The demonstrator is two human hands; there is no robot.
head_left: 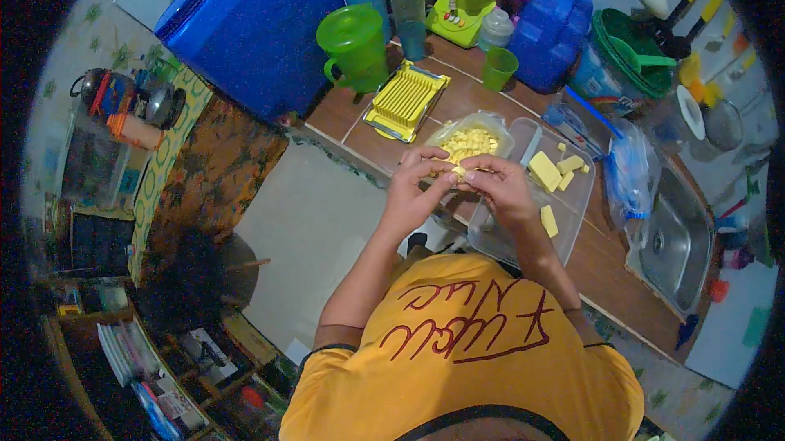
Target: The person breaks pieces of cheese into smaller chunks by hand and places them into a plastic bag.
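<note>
My left hand (415, 187) and my right hand (504, 189) meet at the counter's near edge. Their thumbs and fingers pinch a small crumbly yellow piece (459, 172) between them. Just beyond the fingers, a clear plastic bowl (509, 132) holds many yellow crumbled pieces (469, 143). To its right lies a wide, shallow clear plastic container (576, 210) with several pale yellow blocks (545, 171), cheese or butter by their look. My right forearm passes over the container's near left part and hides some of it. A yellow slicer (407, 101) with parallel slots lies left of the bowl.
Across the back stand a large blue jug (253, 24), a green lidded pitcher (355, 48), two bottles, a green cup (499, 69) and a smaller blue jug (553, 32). Plastic bags (630, 167) lie before the steel sink (675, 240) at right.
</note>
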